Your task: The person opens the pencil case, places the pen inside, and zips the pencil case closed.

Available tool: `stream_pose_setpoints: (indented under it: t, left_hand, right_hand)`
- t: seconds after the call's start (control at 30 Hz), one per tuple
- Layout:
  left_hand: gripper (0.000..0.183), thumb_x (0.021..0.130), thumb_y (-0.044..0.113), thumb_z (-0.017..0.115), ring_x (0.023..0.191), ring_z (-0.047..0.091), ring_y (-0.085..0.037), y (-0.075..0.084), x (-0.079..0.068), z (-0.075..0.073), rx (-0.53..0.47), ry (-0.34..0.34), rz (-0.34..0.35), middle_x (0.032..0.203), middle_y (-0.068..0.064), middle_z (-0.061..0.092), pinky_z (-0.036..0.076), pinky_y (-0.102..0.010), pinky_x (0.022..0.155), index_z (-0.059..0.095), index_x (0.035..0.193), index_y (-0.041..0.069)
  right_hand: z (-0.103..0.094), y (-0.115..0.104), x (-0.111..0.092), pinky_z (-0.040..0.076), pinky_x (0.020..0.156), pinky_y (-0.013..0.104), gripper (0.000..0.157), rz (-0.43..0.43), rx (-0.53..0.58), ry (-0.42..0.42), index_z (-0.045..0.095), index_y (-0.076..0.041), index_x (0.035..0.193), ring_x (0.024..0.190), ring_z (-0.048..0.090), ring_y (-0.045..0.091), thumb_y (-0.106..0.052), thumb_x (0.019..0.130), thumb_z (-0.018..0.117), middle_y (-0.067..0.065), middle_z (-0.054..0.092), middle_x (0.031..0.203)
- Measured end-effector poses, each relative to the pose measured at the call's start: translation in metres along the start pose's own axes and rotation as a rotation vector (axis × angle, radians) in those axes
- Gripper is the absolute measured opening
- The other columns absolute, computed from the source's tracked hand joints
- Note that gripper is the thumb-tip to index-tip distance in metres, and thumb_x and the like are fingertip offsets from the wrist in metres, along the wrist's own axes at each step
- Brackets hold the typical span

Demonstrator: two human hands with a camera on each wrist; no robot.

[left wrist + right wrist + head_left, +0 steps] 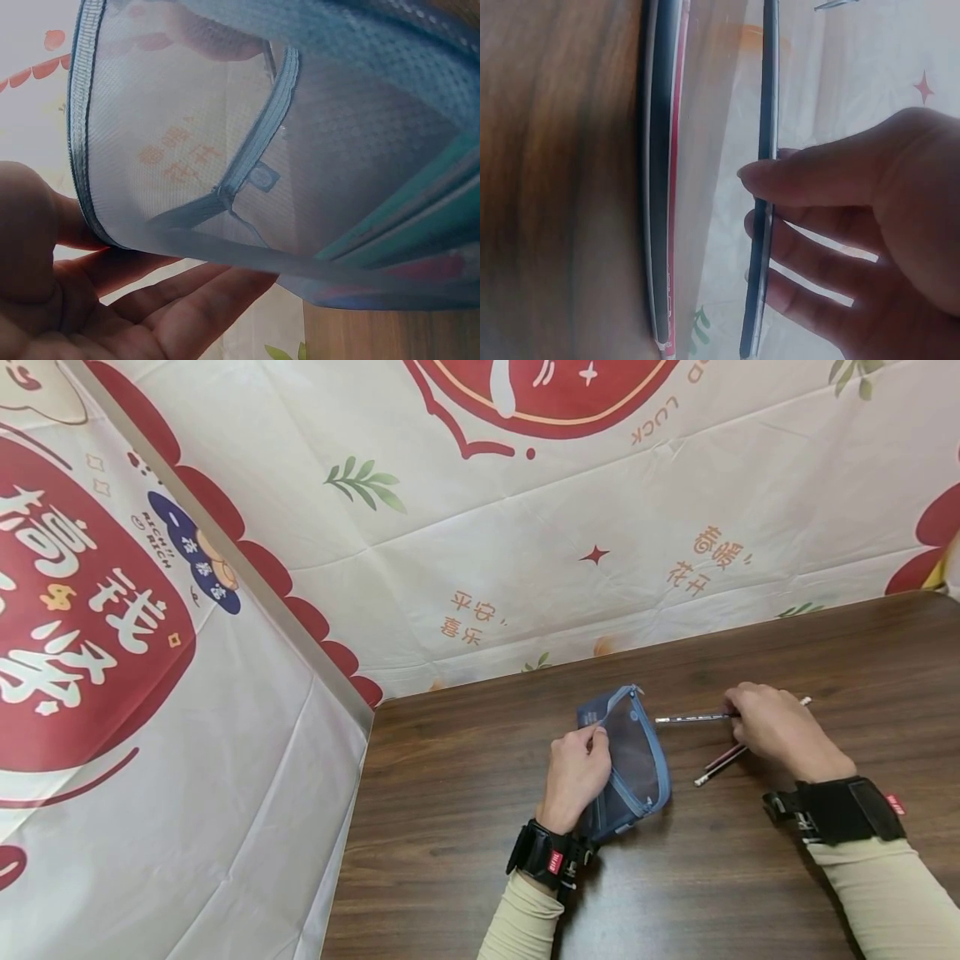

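In the head view my left hand pinches the rim of a blue mesh zip pouch, whose mouth gapes toward the right. The left wrist view shows the thumb and fingers at the pouch's edge, with long teal shapes showing through the mesh. My right hand holds a dark pencil between thumb and fingers. Its pale end points left, close to the pouch opening. Under that hand, a black pencil and a reddish one lie side by side on the table, partly hidden by the hand.
The brown wood-grain table meets a white printed cloth along its back edge. Another printed cloth panel hangs at the left edge. Black straps with cameras sit on both wrists.
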State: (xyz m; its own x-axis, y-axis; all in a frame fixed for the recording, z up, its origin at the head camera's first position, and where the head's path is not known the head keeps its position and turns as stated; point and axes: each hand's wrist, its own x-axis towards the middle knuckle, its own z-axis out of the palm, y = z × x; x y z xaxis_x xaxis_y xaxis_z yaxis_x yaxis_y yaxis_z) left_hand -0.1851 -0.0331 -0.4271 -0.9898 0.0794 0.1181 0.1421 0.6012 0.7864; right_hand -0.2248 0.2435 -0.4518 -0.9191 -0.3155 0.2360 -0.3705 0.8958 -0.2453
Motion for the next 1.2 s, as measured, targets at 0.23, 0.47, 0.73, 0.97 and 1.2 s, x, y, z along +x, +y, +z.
stream_pose_setpoints:
  t: [0.23,0.47,0.73,0.97,1.2]
  left_hand:
    - [0.033,0.098,0.029,0.043,0.058,0.053,-0.009,0.0,0.0,0.0,-0.006,-0.004,0.002,0.076,-0.001,0.067,0.035,-0.022,0.045,0.069,0.117,0.02]
    - [0.034,0.097,0.029,0.044,0.067,0.057,-0.007,0.0,-0.001,0.001,-0.003,-0.004,-0.011,0.1,-0.001,0.073,0.041,-0.022,0.05,0.069,0.118,0.019]
    - [0.034,0.098,0.029,0.044,0.07,0.058,-0.007,0.001,0.0,0.0,0.006,-0.001,-0.011,0.102,-0.001,0.073,0.042,-0.022,0.052,0.069,0.117,0.019]
    - [0.035,0.098,0.029,0.043,0.067,0.058,-0.008,0.001,0.0,-0.001,0.013,-0.009,-0.014,0.105,-0.002,0.073,0.04,-0.022,0.049,0.068,0.119,0.017]
    - [0.035,0.098,0.029,0.043,0.067,0.058,-0.007,0.001,0.0,-0.001,0.01,-0.01,-0.015,0.106,-0.003,0.072,0.039,-0.022,0.049,0.068,0.119,0.018]
  right_hand:
    - [-0.005,-0.001,-0.001,0.044,0.055,0.049,0.015,0.072,0.048,-0.011,0.06,0.003,0.083,0.066,0.055,0.029,0.005,0.069,0.063,0.016,0.058,0.078]
    - [-0.005,-0.001,0.001,0.044,0.057,0.047,0.013,0.08,0.13,0.017,0.061,0.004,0.088,0.067,0.054,0.027,0.004,0.075,0.06,0.016,0.06,0.079]
    - [-0.006,-0.004,0.001,0.045,0.062,0.048,0.024,0.073,0.225,0.089,0.062,0.01,0.101,0.073,0.056,0.03,0.007,0.077,0.06,0.02,0.062,0.084]
    - [-0.009,-0.007,0.002,0.043,0.059,0.043,0.024,0.055,0.259,0.121,0.064,0.01,0.103,0.072,0.055,0.027,0.006,0.079,0.061,0.019,0.062,0.086]
    - [-0.016,-0.014,0.002,0.044,0.061,0.043,0.021,0.078,0.308,0.083,0.064,0.008,0.102,0.076,0.057,0.028,0.004,0.083,0.059,0.017,0.064,0.085]
